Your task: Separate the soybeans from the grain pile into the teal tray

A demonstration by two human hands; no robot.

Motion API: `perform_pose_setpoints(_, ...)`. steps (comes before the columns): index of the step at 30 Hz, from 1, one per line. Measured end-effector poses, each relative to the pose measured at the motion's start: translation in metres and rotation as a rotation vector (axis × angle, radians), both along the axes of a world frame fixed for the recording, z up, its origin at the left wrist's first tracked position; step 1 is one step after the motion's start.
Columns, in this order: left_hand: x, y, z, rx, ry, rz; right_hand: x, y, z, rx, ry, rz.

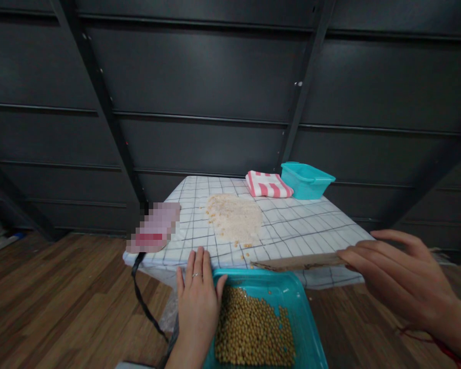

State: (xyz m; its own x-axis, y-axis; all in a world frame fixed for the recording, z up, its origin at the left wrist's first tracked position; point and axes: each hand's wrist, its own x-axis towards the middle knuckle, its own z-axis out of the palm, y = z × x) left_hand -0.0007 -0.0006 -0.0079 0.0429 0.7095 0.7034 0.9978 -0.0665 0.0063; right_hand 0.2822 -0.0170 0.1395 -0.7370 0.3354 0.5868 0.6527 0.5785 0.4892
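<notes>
At bottom centre, the left hand lies with straight fingers along a turquoise tray of beans; whether it grips the rim I cannot tell. At lower right, the right hand grips a cardboard strip near the bench, below pale powder mid-frame.

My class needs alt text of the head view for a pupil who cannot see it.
A person's right hand has a brown strip in its grip at the checked tablecloth's near edge; the left hand is at the rim of a teal bin of beans. Behind lie pale powder, a striped cloth and a teal basket.
</notes>
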Motion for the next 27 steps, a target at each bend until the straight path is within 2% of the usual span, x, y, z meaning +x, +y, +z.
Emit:
perform_pose_setpoints(4,0.001,0.000,0.002,0.012,0.014,-0.002,-0.006,-0.004,0.001,0.002,0.012,0.051)
perform_pose_setpoints(8,0.001,0.000,0.003,0.013,0.036,0.005,-0.009,-0.009,0.005,0.072,-0.013,0.119)
perform_pose_setpoints(11,0.001,-0.001,0.003,0.019,0.050,0.018,-0.007,-0.009,0.007,0.086,0.013,0.088)
perform_pose_setpoints(14,0.000,-0.001,0.002,0.004,0.037,0.025,-0.006,-0.002,0.009,0.090,0.004,-0.011)
perform_pose_setpoints(17,0.000,-0.002,0.000,-0.022,0.009,0.032,-0.012,0.009,0.011,0.180,-0.059,-0.069)
perform_pose_setpoints(20,-0.001,-0.003,-0.001,-0.024,-0.007,0.025,-0.023,0.019,0.012,0.243,-0.106,-0.054)
perform_pose_setpoints(27,-0.003,-0.003,-0.002,-0.012,0.009,0.028,-0.039,0.027,0.012,0.244,-0.143,-0.003)
